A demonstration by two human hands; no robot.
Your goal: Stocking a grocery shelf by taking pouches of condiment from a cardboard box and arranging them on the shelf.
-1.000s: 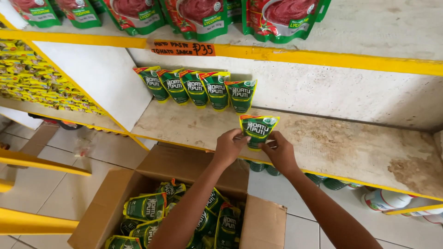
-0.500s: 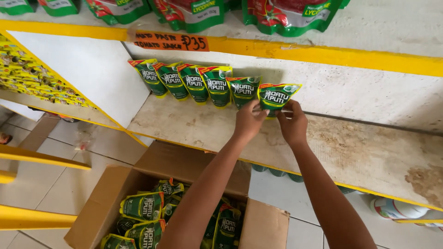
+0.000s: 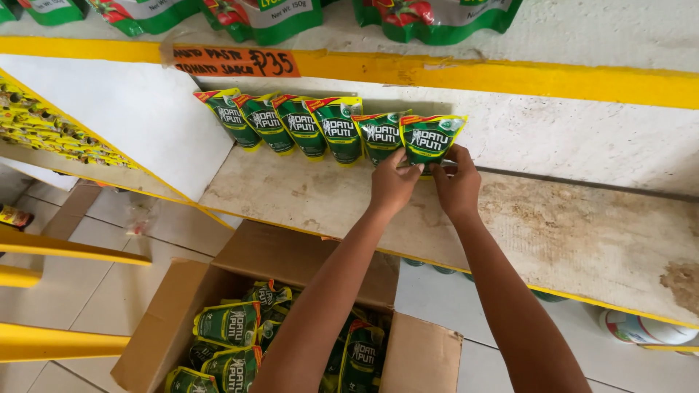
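Both your hands are up at the back of the shelf [image 3: 553, 240], on the last pouch [image 3: 432, 138] of a green row. Your left hand [image 3: 393, 183] pinches the pouch's lower left corner, fingers curled close. Your right hand [image 3: 457, 185] grips its lower right edge, fingertips narrow against the bottom seam. The pouch stands upright, leaning on the white wall [image 3: 582, 145], touching the pouch next to it on the left.

That row [image 3: 306, 125] holds five more pouches, overlapping one another and slanting back to the wall. The shelf to the right of your hands is bare, stained concrete with a yellow front edge.

Below your forearms, on the tiled floor, an open box [image 3: 422, 360] holds more green pouches [image 3: 227, 324] lying loose. Above, an orange tag [image 3: 234, 62] is stuck on the upper shelf's yellow edge, under red-and-green packs [image 3: 251, 18].
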